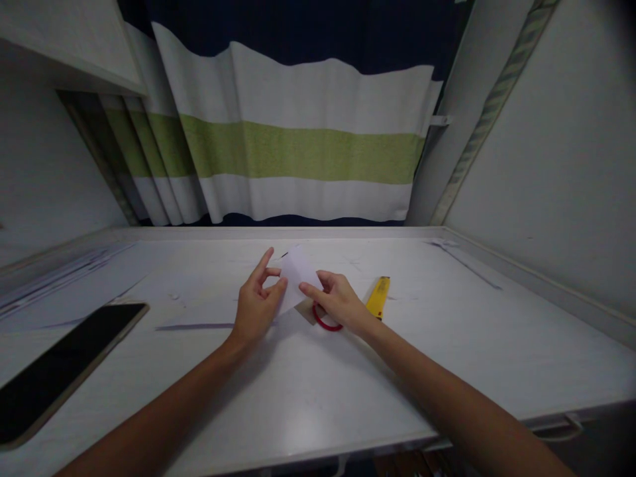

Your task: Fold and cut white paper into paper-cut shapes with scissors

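A small white piece of paper [298, 275] is held up above the table between both hands. My left hand [261, 295] pinches its left edge between thumb and a finger, with the index finger raised. On the right side, my right hand [340, 298] grips the paper with the thumb on the near face. Below my right hand lies a red ring-shaped handle [328, 324], partly hidden by the fingers. A yellow tool [379, 297], looking like a box cutter, rests just right of that hand. Under the paper is a small brownish piece [305, 311], mostly covered.
A black phone [69, 371] lies at the left front. Paper sheets [69, 285] are stacked at the far left, and another sheet [199, 315] lies beside my left hand. A dark thin strip [467, 265] is at the back right. Curtains [308, 152] hang behind the white table [308, 417].
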A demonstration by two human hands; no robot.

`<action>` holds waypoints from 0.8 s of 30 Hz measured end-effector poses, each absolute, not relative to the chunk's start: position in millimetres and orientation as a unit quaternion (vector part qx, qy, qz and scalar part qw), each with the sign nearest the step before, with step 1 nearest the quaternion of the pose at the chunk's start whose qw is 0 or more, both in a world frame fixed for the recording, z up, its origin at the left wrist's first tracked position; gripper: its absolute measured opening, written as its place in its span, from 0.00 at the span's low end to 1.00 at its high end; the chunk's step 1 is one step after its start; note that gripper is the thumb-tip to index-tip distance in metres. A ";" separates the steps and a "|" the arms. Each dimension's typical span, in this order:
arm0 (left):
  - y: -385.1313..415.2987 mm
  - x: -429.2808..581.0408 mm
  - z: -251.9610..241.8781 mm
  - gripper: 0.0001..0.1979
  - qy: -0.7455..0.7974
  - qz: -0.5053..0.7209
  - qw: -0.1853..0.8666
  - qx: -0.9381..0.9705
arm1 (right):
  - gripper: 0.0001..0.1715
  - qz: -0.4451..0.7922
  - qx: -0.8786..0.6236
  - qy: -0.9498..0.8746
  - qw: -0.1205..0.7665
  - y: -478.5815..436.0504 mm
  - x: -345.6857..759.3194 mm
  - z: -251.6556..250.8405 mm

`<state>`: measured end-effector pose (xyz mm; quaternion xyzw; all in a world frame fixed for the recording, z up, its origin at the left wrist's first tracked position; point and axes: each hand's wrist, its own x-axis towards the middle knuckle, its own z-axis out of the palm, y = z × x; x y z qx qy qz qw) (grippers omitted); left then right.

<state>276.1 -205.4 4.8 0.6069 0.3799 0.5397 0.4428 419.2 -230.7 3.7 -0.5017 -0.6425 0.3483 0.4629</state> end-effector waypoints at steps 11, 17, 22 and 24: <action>-192.9 263.2 14.4 0.08 0.315 0.440 0.438 0.717 | 0.10 0.279 -0.466 -0.761 0.355 -237.1 432.9 13.6; -195.3 263.4 10.6 0.12 0.312 0.483 0.404 0.711 | 0.11 0.368 -0.432 -0.748 0.344 -237.5 431.8 14.2; -192.7 267.3 5.7 0.09 0.274 0.529 0.509 0.621 | 0.11 0.384 -0.423 -0.746 0.341 -237.6 432.5 15.1; -188.3 265.1 9.8 0.06 0.267 0.572 0.531 0.565 | 0.11 0.378 -0.416 -0.759 0.329 -238.0 432.8 15.0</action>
